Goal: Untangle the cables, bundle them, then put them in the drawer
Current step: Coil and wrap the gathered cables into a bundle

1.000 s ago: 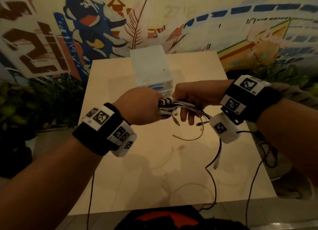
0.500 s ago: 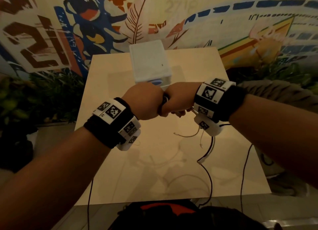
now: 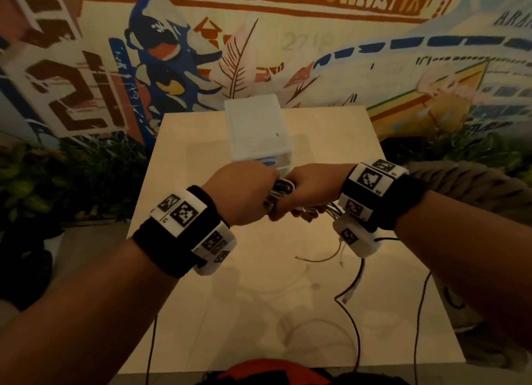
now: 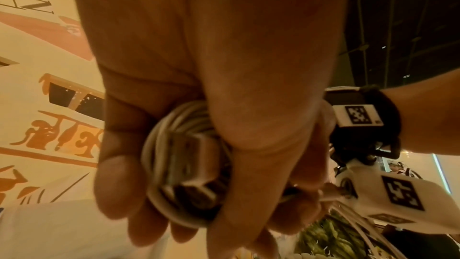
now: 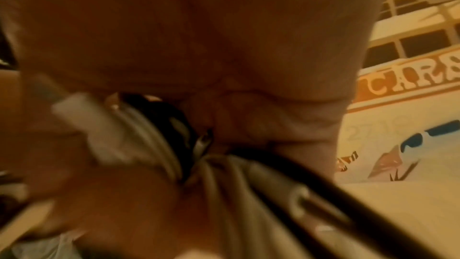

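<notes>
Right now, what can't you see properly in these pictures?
- Head view: both hands, left hand and right hand, cover most of the cable bundle.
- Head view: the hands hide the drawer box front.
- Right wrist view: the cables are blurred.

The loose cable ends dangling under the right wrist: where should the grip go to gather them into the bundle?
Grip the loose ends high, just below the right hand, coming from underneath. There the strands run close together; lower down they splay apart over the table. The left hand keeps the coiled bundle.
</notes>
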A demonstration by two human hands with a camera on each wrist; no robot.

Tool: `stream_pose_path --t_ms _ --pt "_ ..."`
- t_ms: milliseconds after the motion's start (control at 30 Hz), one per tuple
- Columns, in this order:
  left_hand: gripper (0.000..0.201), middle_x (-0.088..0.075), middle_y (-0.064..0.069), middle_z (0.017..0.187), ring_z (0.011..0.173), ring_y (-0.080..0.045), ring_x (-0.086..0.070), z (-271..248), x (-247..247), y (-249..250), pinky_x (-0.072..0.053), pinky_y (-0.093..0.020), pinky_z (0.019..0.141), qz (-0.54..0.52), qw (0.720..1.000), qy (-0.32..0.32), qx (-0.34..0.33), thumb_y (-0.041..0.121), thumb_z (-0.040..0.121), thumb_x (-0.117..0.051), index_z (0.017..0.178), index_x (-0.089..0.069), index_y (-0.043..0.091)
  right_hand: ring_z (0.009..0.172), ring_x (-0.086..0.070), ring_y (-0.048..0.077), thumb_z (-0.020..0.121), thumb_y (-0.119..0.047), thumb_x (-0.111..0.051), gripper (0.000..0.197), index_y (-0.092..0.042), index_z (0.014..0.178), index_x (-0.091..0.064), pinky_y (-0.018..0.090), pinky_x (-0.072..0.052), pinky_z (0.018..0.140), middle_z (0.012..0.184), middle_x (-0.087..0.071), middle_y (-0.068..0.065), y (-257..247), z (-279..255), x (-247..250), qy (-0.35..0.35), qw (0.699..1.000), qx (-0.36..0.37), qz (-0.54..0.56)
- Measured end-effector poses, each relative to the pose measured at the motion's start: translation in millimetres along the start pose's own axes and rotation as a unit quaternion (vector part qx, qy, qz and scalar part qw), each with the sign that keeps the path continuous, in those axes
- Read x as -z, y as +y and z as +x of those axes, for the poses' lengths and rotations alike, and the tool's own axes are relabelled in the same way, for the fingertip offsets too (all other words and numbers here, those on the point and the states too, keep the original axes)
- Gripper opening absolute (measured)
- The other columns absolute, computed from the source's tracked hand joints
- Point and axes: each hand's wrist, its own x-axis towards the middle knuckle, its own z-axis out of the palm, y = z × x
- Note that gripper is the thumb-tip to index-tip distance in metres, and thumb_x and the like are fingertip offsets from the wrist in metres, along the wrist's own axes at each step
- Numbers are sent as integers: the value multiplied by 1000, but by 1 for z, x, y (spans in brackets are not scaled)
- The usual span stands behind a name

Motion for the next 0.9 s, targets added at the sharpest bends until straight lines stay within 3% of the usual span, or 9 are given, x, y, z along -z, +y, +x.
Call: stream_pose_path --t_ms 133,267,333,433,500,567,667,767,900 --pt "33 -69 4 104 94 -20 -66 1 -1 -3 -45 -27 71 22 1000 -8 -3 33 92 -67 124 -64 25 54 -61 12 84 -39 -79 17 -24 89 -73 24 -52 54 67 -68 -5 -6 6 -2 10 1000 -8 0" --pt "19 -56 8 84 81 -14 -60 2 3 -4 -41 -28 67 20 999 -31 11 39 94 -65 106 -67 26 61 -54 16 94 -33 -64 29 -7 102 -74 24 -45 57 81 -66 5 -10 19 -13 29 993 -36 -105" --pt "37 -67 2 98 93 -21 -67 2 2 -10 -51 -33 74 -23 999 -4 26 43 89 -68 122 -63 26 64 -54 14 94 -34 -62 24 -12 95 -72 26 -45 62 79 -65 0 -8 16 -9 48 995 -6 -91" --pt "93 -62 -2 131 110 -22 -65 -2 -5 -29 -57 -41 90 -189 977 88 49 42 78 -80 155 -29 34 53 -52 3 96 -32 -62 21 -29 75 -59 17 -44 59 61 -61 -12 -2 7 1 87 995 46 -27" --pt "106 -60 8 129 104 -9 -67 -11 -10 -37 -60 -33 83 -339 928 141 60 46 73 -87 157 -21 42 49 -51 10 93 -38 -64 26 -22 72 -62 25 -47 56 56 -60 -7 4 5 8 116 992 32 33" --pt "108 -59 19 124 101 -2 -67 -21 -15 -38 -59 -23 76 -446 880 144 74 56 68 -87 155 -23 46 50 -49 20 90 -33 -65 30 -9 73 -65 33 -45 56 60 -60 3 9 3 15 130 986 24 101" --pt "105 -67 14 126 114 -8 -67 -22 -23 -29 -57 -25 85 -588 799 115 44 75 62 -80 148 -43 27 57 -50 24 86 -30 -67 31 1 79 -68 33 -44 56 65 -59 10 11 2 19 128 973 45 186" --pt "78 -65 10 136 127 -13 -61 -15 -23 -8 -52 -26 96 -690 714 104 -54 63 79 -72 140 -50 19 54 -55 17 89 -33 -64 27 -8 78 -66 29 -47 55 62 -61 3 1 -3 9 75 967 100 220" --pt "63 -62 -12 139 129 -33 -59 -10 -12 4 -54 -41 97 -774 616 114 -91 56 82 -76 129 -64 15 65 -63 16 86 -29 -59 36 -6 113 -64 31 -52 59 78 -64 17 -12 -10 -4 48 939 150 306"
